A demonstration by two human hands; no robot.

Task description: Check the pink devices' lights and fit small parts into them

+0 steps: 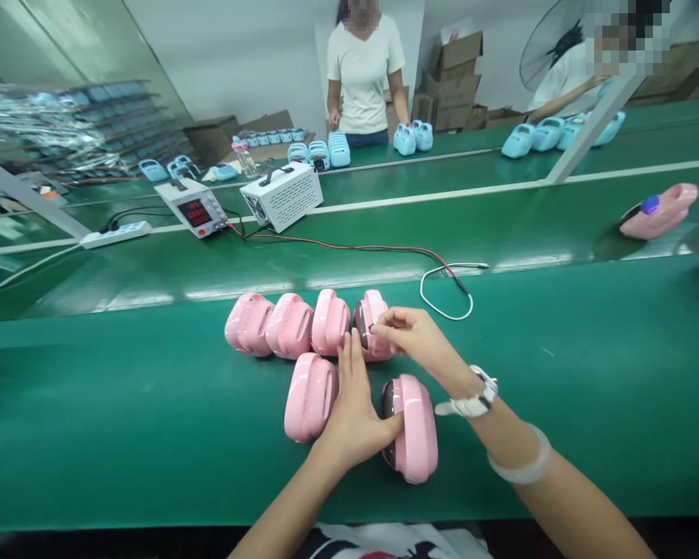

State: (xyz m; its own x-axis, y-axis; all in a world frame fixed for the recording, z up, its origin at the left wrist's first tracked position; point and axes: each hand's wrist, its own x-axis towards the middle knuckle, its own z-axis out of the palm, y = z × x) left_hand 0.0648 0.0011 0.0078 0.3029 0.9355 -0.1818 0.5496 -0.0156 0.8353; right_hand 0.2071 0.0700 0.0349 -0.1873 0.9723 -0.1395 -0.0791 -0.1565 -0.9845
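Mid-check on pink units: left hand (354,411) lies flat, fingers apart, between two front pink units on the green desk (122,419), right hand (411,335) fingers pinched on the back-row unit (373,326); next likely needs a steady pull.

On the green table (151,435), the left hand (355,411) lies flat between two near pink casings, thumb touching the nearer pink casing (413,427), while the right hand (411,338) pinches at the dark face of the rightmost casing (373,326) in the back row.
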